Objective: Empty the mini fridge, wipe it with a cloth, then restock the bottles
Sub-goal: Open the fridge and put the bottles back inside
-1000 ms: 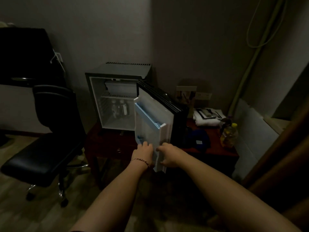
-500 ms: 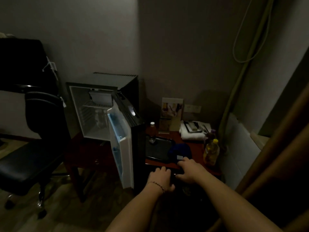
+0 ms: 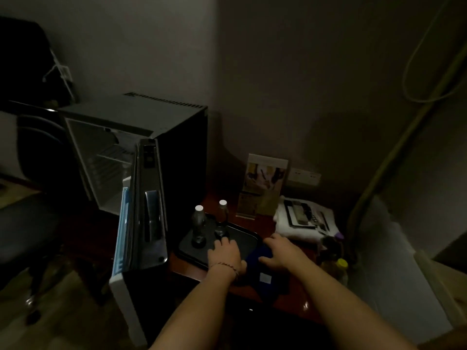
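Note:
The black mini fridge [image 3: 131,114] stands on the left end of a dark red table [image 3: 298,301], and its door [image 3: 149,205] is swung wide open towards me. Only a wire shelf shows in its dim interior. Right of the door a black tray [image 3: 245,239] carries two clear bottles with white caps [image 3: 198,221] [image 3: 222,214]. My left hand [image 3: 225,253] lies flat on the tray just in front of the bottles. My right hand [image 3: 280,253] rests with spread fingers on a dark blue cloth [image 3: 267,277] at the tray's right edge.
A black office chair [image 3: 32,152] stands left of the fridge. Behind the tray are a leaflet stand [image 3: 265,183] and a folded white towel [image 3: 298,223] with small items on it. A yellow-capped bottle [image 3: 340,266] and a white board [image 3: 394,274] are at the right.
Both hands left the fridge door's edge and moved right onto the tray and the blue cloth. The door stands wider open, and my view has shifted right and closer.

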A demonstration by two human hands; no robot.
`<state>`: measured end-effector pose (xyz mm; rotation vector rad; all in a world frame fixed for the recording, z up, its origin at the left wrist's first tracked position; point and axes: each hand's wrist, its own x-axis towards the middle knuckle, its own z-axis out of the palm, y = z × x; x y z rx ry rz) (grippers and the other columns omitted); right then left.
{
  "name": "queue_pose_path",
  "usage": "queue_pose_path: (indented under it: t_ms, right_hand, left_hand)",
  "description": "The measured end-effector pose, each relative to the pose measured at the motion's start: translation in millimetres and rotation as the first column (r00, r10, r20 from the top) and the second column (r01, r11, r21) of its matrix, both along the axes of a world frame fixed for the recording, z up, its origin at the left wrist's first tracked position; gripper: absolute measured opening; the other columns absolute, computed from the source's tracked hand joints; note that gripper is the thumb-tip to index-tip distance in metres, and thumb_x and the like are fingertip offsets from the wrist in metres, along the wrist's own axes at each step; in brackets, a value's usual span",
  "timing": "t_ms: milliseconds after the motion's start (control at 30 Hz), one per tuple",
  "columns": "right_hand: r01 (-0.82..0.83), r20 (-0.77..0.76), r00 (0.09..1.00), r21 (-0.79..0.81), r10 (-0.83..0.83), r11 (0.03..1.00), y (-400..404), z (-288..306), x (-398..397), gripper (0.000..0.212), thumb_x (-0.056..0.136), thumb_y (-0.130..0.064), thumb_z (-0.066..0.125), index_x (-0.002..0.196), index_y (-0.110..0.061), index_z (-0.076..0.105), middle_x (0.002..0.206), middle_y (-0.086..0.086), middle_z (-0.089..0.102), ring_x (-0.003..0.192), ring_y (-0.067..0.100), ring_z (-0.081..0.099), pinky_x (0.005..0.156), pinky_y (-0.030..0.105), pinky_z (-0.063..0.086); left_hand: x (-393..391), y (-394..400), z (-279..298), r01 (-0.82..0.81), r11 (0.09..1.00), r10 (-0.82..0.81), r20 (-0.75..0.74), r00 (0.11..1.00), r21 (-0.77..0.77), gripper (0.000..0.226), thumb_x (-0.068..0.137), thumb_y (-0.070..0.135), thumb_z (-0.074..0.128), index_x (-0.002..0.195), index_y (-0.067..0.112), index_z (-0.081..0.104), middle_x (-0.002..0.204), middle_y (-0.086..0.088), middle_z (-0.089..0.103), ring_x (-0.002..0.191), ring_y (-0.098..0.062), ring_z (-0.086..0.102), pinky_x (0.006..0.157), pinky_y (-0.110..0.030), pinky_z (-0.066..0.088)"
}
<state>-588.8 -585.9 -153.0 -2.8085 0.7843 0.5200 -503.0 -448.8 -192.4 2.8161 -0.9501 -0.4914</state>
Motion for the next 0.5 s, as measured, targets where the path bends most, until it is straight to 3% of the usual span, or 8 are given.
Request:
queue_pose_path:
  t_ms: [300, 500]
  right_hand:
    - [-0.313, 0.089, 0.947, 0.021, 0.31, 0.95, -80.3, -31.3, 171.6, 0.063, 0.092, -0.045, 0.063, 0.144, -0.019, 0.041, 0.143, 0.007, 0.037, 0.129, 0.032, 0.045, 0.099, 0.047, 0.048]
    - [-0.412, 0.105, 0.91, 0.103, 0.402, 0.905, -109.6, -57.3, 258.1, 0.061, 0.094, -0.043, 0.062, 0.145, -0.019, 0.039, 0.142, 0.006, 0.037, 0.127, 0.033, 0.048, 0.096, 0.049, 0.05]
  left_hand:
    - [139.8, -65.3, -12.9, -0.315, 0.949, 0.315, 0.048, 0.948, -0.011, 0.068, 0.087, 0.051, 0.06, 0.14, 0.022, 0.03, 0.145, -0.014, 0.027, 0.129, -0.036, 0.034, 0.092, -0.046, 0.044]
    - [206.3, -81.9, -29.2, -0.403, 0.912, 0.399, 0.063, 0.915, 0.072, 0.072, 0.09, 0.049, 0.059, 0.148, 0.03, 0.022, 0.147, -0.011, 0.024, 0.131, -0.037, 0.033, 0.096, -0.047, 0.044]
